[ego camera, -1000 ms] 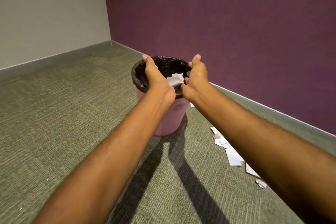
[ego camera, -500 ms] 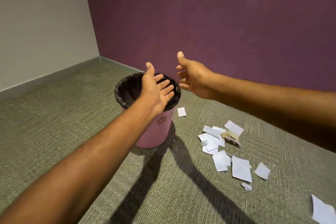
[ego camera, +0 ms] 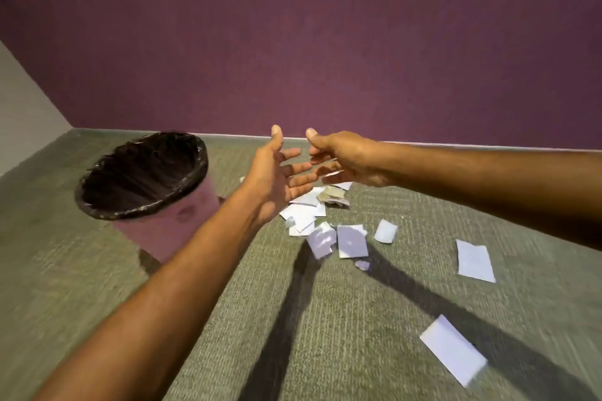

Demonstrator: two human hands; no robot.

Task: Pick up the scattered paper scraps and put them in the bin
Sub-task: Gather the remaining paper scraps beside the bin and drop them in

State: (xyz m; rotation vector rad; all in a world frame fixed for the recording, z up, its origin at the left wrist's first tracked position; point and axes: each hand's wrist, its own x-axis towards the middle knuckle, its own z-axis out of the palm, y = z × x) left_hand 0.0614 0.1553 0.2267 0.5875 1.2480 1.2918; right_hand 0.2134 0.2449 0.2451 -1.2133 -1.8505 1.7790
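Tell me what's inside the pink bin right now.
Only the wrinkled black liner shows inside the bin. Its bottom is lost in darkness and blur, so anything lying there cannot be seen. The paper scraps in view lie outside, on the carpet.

Bin (ego camera: 182,225) pink, liner (ego camera: 143,172) black. Paper scraps (ego camera: 351,241) white, one tan (ego camera: 330,194). Carpet (ego camera: 81,270) olive-green, ribbed weave. Wall (ego camera: 325,42) plum-purple; side wall (ego camera: 22,114) grey.

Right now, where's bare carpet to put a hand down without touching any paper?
The carpet in front of the bin and left of the left forearm is bare. So is the strip between the pile of scraps and the nearest scrap. It is crowded right of the bin, at the pile.
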